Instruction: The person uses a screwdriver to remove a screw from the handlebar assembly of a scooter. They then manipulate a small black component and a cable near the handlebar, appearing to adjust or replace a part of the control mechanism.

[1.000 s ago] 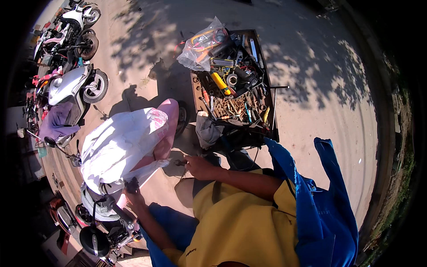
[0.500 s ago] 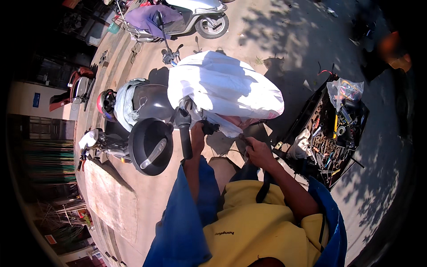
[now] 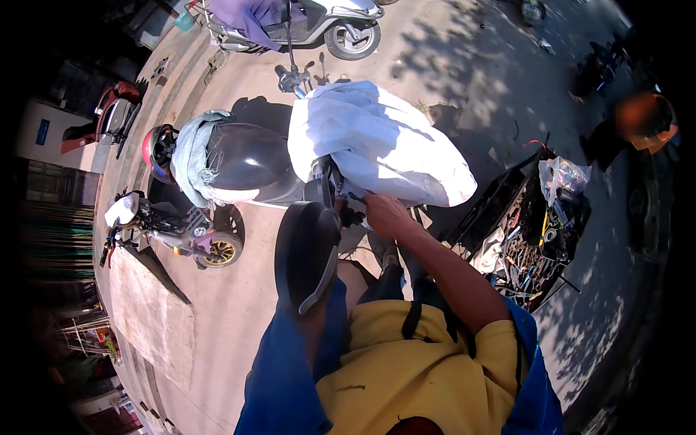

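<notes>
A motor scooter stands in front of me, its seat (image 3: 250, 156) dark and glossy. A white cloth cover (image 3: 380, 141) drapes over its front. The near round mirror (image 3: 308, 254), black-backed, hides most of my left hand (image 3: 338, 206); a sliver of skin shows beside the near handlebar grip (image 3: 320, 190). My right hand (image 3: 388, 215) is at the black lever assembly (image 3: 353, 215) by that grip, below the cover's edge. Its fingers are curled closed, and what they hold is hidden. The far handlebar end (image 3: 291, 78) sticks out beyond the cover.
An open toolbox (image 3: 533, 239) full of tools and parts lies to the right, a clear plastic bag (image 3: 564, 177) on its far end. Beyond it is a person (image 3: 641, 119) in orange. Another scooter (image 3: 351, 40) is parked ahead, a motorbike (image 3: 188, 232) at left. A grey cloth (image 3: 194, 163) covers the seat's rear.
My right hand has moved left and up to the near handlebar. The near mirror has shifted right in the view and now covers my left hand, which was at the grip before.
</notes>
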`<state>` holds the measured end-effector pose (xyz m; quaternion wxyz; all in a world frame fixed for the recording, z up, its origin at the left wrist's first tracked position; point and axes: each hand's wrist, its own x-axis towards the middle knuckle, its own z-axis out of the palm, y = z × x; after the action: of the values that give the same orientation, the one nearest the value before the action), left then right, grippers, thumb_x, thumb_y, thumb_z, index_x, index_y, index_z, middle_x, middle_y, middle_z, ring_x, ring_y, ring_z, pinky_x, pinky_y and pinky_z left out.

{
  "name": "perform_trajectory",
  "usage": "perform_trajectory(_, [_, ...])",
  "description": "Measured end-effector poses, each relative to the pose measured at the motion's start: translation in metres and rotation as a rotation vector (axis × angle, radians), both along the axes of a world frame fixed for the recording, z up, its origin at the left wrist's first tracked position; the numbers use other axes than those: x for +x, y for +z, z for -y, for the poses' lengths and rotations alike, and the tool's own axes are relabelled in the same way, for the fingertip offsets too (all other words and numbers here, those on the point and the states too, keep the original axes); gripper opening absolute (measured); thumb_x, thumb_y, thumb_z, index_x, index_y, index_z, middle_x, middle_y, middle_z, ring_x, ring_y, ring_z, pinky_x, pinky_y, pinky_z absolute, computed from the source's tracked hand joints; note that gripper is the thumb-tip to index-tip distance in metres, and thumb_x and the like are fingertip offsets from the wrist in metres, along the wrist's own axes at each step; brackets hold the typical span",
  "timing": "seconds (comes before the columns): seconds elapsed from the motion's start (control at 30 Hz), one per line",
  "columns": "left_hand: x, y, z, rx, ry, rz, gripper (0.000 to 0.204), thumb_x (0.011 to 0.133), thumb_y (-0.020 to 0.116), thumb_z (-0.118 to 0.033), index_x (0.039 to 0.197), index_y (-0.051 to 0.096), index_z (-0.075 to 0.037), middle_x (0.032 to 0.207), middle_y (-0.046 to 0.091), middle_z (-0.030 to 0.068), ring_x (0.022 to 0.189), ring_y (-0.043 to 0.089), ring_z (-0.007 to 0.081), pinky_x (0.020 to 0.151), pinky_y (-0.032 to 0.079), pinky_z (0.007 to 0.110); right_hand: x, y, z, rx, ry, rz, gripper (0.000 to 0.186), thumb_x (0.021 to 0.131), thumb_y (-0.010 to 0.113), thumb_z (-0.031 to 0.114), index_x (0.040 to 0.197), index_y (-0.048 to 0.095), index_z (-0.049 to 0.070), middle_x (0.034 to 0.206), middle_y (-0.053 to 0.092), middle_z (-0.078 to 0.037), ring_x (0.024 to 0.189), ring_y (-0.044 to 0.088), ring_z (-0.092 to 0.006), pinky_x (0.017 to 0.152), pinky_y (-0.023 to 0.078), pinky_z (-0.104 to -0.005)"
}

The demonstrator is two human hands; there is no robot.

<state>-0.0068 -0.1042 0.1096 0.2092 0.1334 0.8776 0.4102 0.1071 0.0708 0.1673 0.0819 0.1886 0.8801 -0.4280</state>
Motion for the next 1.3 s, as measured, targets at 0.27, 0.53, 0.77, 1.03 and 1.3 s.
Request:
perform_trajectory(0.27, [-0.022, -0.036, 0.009, -0.149, -0.034, -0.061, 0.03, 0.102, 0.053, -0.024, 0.105, 0.069, 0.001, 0.086, 0.064, 0.0083, 0.078, 0.058, 0.0147, 0.071, 0.047, 0.032, -0.039, 0.011, -0.015, 0.092, 0.263, 0.056, 0.019, 0.08, 0.064, 0.009, 0.09, 0.075, -0.003, 0.095, 0.072, -0.028, 0.089, 0.071, -0.0458, 0.077, 0.056, -0.0522])
perform_trajectory(0.53, [-0.029, -0.049, 0.004, -0.226, -0.054, -0.073, 0.03, 0.101, 0.055, -0.026, 0.102, 0.068, 0.001, 0.085, 0.064, 0.0088, 0.078, 0.058, 0.0159, 0.07, 0.047, 0.034, -0.051, -0.001, -0.008, 0.105, 0.295, 0.009, 0.029, 0.09, 0.062, 0.023, 0.089, 0.075, -0.003, 0.087, 0.071, -0.028, 0.087, 0.071, -0.0435, 0.079, 0.054, -0.0522])
perform_trajectory(0.77, [-0.026, -0.052, 0.004, -0.26, -0.057, -0.071, 0.031, 0.101, 0.057, -0.027, 0.099, 0.068, 0.001, 0.084, 0.064, 0.0092, 0.078, 0.058, 0.0169, 0.07, 0.046, 0.035, -0.029, -0.036, 0.029, -0.348, -0.199, -0.062, 0.037, 0.097, 0.057, 0.026, 0.093, 0.072, -0.007, 0.099, 0.069, -0.032, 0.097, 0.066, -0.0512, 0.088, 0.05, -0.0573])
perform_trajectory(1.03, [-0.028, -0.053, -0.002, -0.272, -0.057, -0.079, 0.032, 0.1, 0.059, -0.029, 0.096, 0.067, 0.001, 0.083, 0.064, 0.0097, 0.077, 0.058, 0.018, 0.069, 0.046, 0.037, -0.032, -0.049, 0.027, -0.213, -0.119, -0.017, 0.036, 0.097, 0.057, 0.027, 0.1, 0.074, -0.005, 0.101, 0.071, -0.031, 0.099, 0.068, -0.0485, 0.09, 0.052, -0.0552])
perform_trajectory(1.3, [-0.032, -0.056, -0.009, -0.286, -0.071, -0.092, 0.033, 0.1, 0.061, -0.03, 0.093, 0.067, 0.002, 0.082, 0.063, 0.0102, 0.077, 0.058, 0.0192, 0.069, 0.046, 0.038, -0.051, -0.017, -0.006, -0.217, 0.078, 0.116, 0.036, 0.095, 0.058, 0.027, 0.093, 0.075, -0.005, 0.093, 0.071, -0.031, 0.091, 0.069, -0.0486, 0.085, 0.053, -0.0536])
